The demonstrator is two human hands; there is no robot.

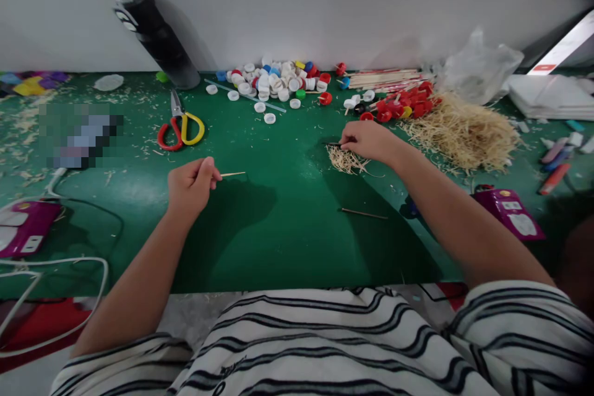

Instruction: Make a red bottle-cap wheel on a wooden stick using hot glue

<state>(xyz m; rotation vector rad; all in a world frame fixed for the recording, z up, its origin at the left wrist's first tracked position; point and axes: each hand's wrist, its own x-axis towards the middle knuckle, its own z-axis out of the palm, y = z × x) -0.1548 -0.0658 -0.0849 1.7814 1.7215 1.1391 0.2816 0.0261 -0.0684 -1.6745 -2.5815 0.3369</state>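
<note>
My left hand [191,184] is closed, pinching a thin pale wooden stick [232,174] whose tip points right. Over at the right, my right hand [366,141] is closed with its fingertips together above a small heap of curly wood shavings [346,159]. A short dark, thin object [331,144] sticks out to the left of those fingertips; its kind is too small to make out. Nearer to me, a slim dark rod [364,214] lies on the green tabletop [288,229], touched by neither hand.
Scissors [179,127] with red and yellow handles lie left of centre. Along the wall stand a black bottle [160,40] and a pile of bottle caps [273,81]. Red caps on sticks [408,102], a larger heap of shavings [464,133] and a purple box [510,213] are rightward.
</note>
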